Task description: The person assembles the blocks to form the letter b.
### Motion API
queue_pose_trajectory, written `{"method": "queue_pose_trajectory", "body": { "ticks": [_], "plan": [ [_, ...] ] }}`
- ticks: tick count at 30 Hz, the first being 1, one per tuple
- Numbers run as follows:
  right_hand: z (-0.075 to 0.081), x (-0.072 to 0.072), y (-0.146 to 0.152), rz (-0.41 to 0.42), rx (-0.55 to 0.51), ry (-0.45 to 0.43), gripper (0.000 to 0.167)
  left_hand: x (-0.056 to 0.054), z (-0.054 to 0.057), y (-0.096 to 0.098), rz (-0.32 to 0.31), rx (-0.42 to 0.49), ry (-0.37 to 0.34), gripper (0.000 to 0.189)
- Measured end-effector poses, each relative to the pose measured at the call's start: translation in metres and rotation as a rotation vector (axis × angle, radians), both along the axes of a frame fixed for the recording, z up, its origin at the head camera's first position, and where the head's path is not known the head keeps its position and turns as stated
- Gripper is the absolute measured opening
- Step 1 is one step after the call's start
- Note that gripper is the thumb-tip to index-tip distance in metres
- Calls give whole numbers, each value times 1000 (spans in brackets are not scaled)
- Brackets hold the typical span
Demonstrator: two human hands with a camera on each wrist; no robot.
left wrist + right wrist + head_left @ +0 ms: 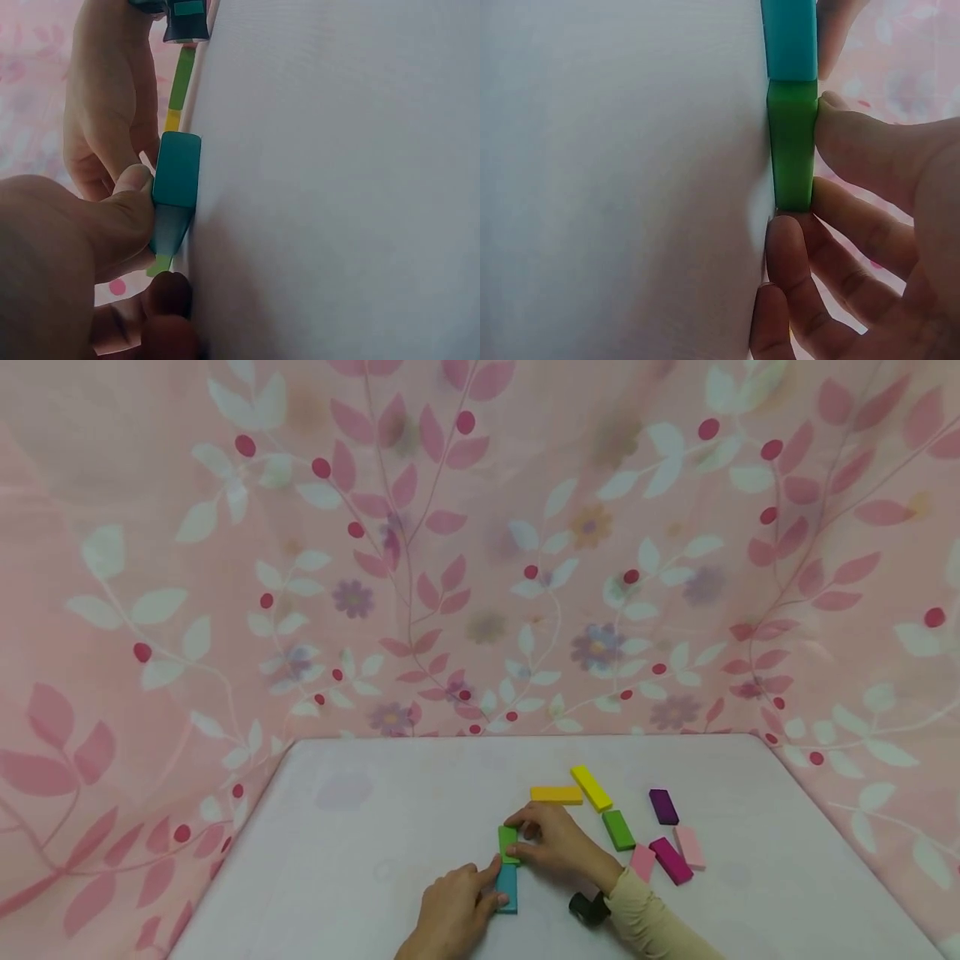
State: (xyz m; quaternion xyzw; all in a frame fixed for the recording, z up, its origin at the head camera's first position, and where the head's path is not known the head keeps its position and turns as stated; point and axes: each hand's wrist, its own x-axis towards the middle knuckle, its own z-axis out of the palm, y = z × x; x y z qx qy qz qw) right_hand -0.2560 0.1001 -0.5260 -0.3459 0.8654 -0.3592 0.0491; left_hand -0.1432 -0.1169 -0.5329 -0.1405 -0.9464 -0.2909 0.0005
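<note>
A teal block (507,890) and a light green block (508,844) lie flat, end to end, on the white table. My left hand (452,908) holds the teal block, thumb on its near part and index finger by the joint between the two. With thumb and fingers, my right hand (561,845) pinches the light green block at its two ends. In the right wrist view the green block (791,150) meets the teal block (790,41) at one end, and several fingertips (784,238) rest low at its other end.
Behind my right hand lie an orange-yellow block (556,796), a yellow block (591,788) and a darker green block (618,830). Farther right are purple (663,807), magenta (671,861) and two pink blocks (690,847). A black device (588,909) sits at my right wrist. Floral cloth (480,610) surrounds the table (337,860).
</note>
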Motion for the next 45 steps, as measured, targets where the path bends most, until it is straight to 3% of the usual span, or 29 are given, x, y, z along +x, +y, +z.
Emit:
{"method": "queue_pose_trajectory", "body": {
  "ticks": [9, 16, 29, 39, 45],
  "plan": [
    [2, 1, -2, -12, 11, -2, 38, -2, 0, 4, -67, -157, 26, 55],
    [1, 2, -2, -35, 35, 7, 37, 4, 0, 17, -46, -265, 56, 55],
    [3, 5, -2, -27, 34, 23, 37, 4, -1, 15, -26, -162, 83, 56],
    [4, 3, 1, -3, 22, -17, 37, 1, -4, 13, -4, -96, 44, 57],
    [2, -3, 9, 45, -6, -73, 42, 3, 0, 10, 32, -24, 113, 57]
  ]
}}
